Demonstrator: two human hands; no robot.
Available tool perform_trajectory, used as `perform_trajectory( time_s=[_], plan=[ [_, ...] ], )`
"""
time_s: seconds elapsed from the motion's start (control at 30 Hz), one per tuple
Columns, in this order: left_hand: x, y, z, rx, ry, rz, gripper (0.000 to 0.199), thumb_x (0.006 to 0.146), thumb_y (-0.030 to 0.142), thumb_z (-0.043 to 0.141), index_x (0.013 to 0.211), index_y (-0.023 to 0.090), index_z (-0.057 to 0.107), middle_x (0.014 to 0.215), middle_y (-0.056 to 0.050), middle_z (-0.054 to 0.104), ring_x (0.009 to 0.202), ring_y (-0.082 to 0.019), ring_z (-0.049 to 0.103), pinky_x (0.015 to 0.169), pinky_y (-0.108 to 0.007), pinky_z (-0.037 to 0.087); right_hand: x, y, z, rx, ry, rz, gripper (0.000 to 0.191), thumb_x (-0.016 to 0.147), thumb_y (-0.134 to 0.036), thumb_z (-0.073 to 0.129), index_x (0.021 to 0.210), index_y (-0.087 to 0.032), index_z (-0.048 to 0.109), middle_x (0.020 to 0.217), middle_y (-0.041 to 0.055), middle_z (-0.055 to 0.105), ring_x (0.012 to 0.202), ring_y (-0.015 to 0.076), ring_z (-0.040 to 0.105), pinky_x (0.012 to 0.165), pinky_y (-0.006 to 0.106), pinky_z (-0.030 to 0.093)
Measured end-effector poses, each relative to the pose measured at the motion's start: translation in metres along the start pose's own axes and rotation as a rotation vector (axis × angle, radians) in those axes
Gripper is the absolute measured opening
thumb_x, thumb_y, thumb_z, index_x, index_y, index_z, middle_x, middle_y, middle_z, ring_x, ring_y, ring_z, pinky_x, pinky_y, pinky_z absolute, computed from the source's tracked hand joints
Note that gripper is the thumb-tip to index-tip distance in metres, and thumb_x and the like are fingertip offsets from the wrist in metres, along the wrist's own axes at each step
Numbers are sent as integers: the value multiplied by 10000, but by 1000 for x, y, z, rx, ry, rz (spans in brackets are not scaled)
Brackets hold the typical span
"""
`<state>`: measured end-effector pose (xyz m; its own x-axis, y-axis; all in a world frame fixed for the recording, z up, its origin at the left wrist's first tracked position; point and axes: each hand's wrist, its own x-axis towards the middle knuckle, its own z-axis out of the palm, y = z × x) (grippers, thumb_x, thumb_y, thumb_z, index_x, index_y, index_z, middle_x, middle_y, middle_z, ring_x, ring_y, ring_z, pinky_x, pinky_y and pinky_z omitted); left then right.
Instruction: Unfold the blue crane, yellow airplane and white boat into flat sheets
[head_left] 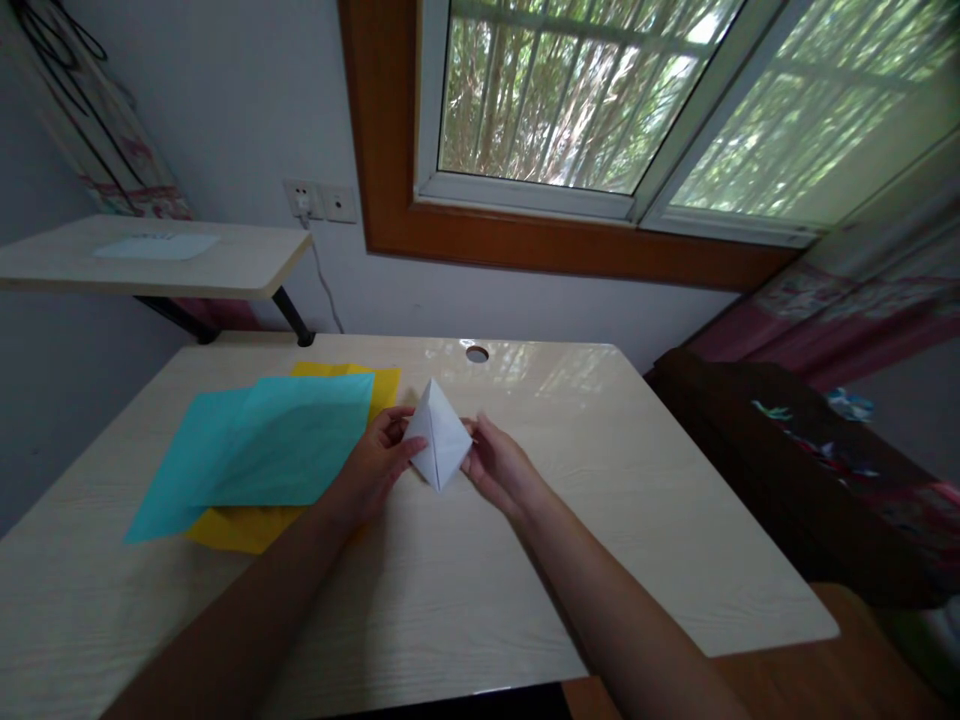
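A folded white paper, kite-shaped with a crease down its middle, is held up just above the table. My left hand grips its left corner, thumb on the front face and fingers behind. At the right corner my right hand pinches the paper, its fingertips partly hidden behind it. The long point of the paper faces away from me, the shorter one towards me.
Turquoise paper sheets overlap yellow paper left of my hands. A raised shelf bears a white sheet at the back left. The pale table has a round cable hole near the wall. A window is above.
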<state>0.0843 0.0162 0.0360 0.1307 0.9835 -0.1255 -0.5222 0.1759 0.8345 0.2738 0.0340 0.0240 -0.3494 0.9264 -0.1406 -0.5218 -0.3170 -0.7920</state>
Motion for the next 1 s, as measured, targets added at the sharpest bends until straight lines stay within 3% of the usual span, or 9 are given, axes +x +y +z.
perform_trajectory(
  time_s=[0.13, 0.23, 0.43, 0.73, 0.87, 1.0],
  plan=[
    [0, 3, 0, 1, 48, -1, 607, 645, 239, 907, 1163, 227, 589, 941, 3, 665, 877, -158, 649, 750, -261, 528, -5, -1, -1, -131, -34, -99, 249, 754, -446, 833, 809, -218, 751, 1082, 39, 680, 926, 173, 614, 807, 282, 506],
    [-2, 7, 2, -27, 64, -1, 666, 658, 237, 906, 1236, 250, 577, 883, 24, 639, 786, -126, 627, 680, -219, 506, -7, -3, 1, -150, -24, -155, 202, 738, -395, 850, 742, -221, 747, 981, 27, 657, 912, 172, 592, 824, 287, 486],
    [-3, 8, 3, -95, 18, -7, 620, 688, 257, 896, 1231, 252, 596, 930, 10, 652, 773, -104, 618, 710, -210, 517, -8, -2, 5, -145, -26, -247, 197, 745, -403, 842, 743, -232, 744, 940, 24, 639, 954, 193, 581, 925, 332, 451],
    [-6, 10, 6, -76, 45, 89, 486, 694, 242, 885, 1119, 261, 650, 764, 67, 529, 682, -64, 550, 657, -164, 492, -12, -3, 8, -141, -25, -275, 238, 764, -411, 819, 696, -219, 695, 838, 15, 581, 817, 170, 542, 770, 302, 442],
    [-8, 11, 5, 9, 57, 153, 447, 730, 255, 856, 1123, 279, 644, 771, 70, 504, 636, -50, 502, 587, -142, 450, -14, -5, 8, -187, -1, -288, 236, 782, -411, 803, 700, -224, 686, 850, 17, 583, 829, 174, 545, 755, 297, 443],
    [-11, 11, 6, 73, 28, 192, 473, 729, 252, 848, 1144, 293, 624, 834, 57, 549, 723, -73, 562, 645, -158, 475, -16, -4, 7, -191, 23, -243, 245, 771, -439, 806, 744, -233, 677, 821, 6, 599, 765, 162, 541, 702, 281, 441]
  ],
)
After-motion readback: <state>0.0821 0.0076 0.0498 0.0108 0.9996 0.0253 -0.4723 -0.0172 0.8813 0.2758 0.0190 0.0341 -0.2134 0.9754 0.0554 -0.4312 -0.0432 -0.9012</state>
